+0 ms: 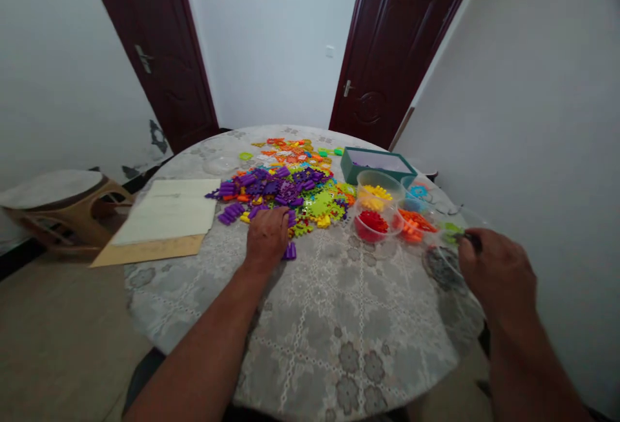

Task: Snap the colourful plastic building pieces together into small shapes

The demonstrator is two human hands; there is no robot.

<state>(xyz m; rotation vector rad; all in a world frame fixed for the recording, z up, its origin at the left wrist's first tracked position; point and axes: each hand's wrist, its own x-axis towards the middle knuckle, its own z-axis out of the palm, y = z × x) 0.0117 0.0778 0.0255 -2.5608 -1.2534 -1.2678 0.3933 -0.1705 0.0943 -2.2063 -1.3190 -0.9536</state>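
Single head-worn view, set above the near edge of the round table (339,318), facing forward and down across it. Close in: left hand (266,236) and right hand (498,273) over the table, forearms entering from below. Beyond the table's far edge, a dark door (387,53). Right of the table, seemingly motion-blurred.

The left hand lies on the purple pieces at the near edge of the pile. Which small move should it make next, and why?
Probably close the left hand on the purple pieces under it and lift them. They lie loose at its fingers, while other colours already sit sorted in separate clear bowls. The right hand is occupied at the right edge of the table.
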